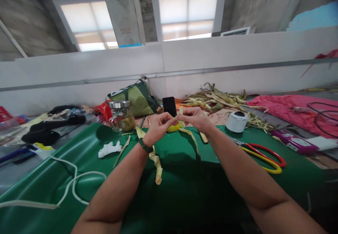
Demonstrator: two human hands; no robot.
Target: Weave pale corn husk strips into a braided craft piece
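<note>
Above the green mat (174, 206), my left hand (160, 125) and my right hand (196, 117) meet fingertip to fingertip. Both pinch a pale strip of dried husk (181, 111) that sticks up between them. Just beneath the fingers lies a yellow round object (174, 127), partly covered by my hands. A longer husk strip (194, 140) trails down to the right. Another twisted husk piece (157, 167) rests beside my left wrist, which wears a dark green beaded bracelet. Behind my hands a black phone (169, 106) stands upright.
On the left are a glass jar (125, 119), a green bag (137, 100), crumpled tissue (109, 149) and a white cord (75, 177). To the right are a husk pile (216, 98), a white thread spool (237, 122), scissors (264, 156), a purple pack (294, 142) and pink cloth (285, 109).
</note>
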